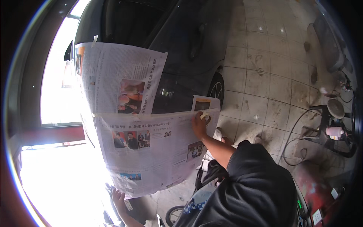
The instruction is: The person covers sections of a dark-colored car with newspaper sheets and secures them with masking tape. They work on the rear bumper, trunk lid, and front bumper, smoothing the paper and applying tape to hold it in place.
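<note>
Newspaper sheets cover the front end of a dark car [181, 75]. The upper sheet [109, 72] lies on the bodywork, with a small tab of tape at its top corner. Overlapping it below is a wide lower newspaper sheet [159, 159], with a pale tape strip along its top edge. My right hand [198, 125] grips a roll of masking tape [205, 119] at that sheet's upper right. At the bottom left corner of the same sheet, my left hand [118, 197] has its fingers curled at the paper's edge.
A car wheel [216, 89] stands right of the sheets, on a stained tiled floor [261, 94]. To the right are a black wheeled stand [325, 130] and a dark hose [285, 151]. Another small wheel [174, 215] shows below. Bright openings lie left.
</note>
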Available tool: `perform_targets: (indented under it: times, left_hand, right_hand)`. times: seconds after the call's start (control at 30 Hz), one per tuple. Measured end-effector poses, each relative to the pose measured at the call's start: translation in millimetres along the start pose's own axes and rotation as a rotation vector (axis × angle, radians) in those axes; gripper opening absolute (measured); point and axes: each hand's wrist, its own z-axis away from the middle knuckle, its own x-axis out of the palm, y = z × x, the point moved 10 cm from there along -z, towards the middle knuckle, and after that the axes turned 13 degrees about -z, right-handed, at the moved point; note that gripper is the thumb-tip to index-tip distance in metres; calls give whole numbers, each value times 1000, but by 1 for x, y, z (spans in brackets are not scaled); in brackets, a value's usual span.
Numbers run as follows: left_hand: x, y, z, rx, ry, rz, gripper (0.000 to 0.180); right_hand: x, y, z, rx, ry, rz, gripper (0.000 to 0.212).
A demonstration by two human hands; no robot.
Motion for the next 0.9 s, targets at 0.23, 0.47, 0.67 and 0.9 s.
perform_targets:
  times: [0.23,0.47,0.67,0.9]
  left_hand:
    - [45,-58,-23,-139,136,66,114]
    - [64,-56,-9,-116,283,456,84]
    - [87,109,148,167,-354,464,44]
    - [154,423,272,1037,-793,241,32]
  right_hand:
    - [-23,146,-24,205,-254,-50,57]
    - [-393,342,57,563,-430,452,41]
    - [-657,416,210,508,-356,919,25]
    - [-549,436,401,1137,22,-333,32]
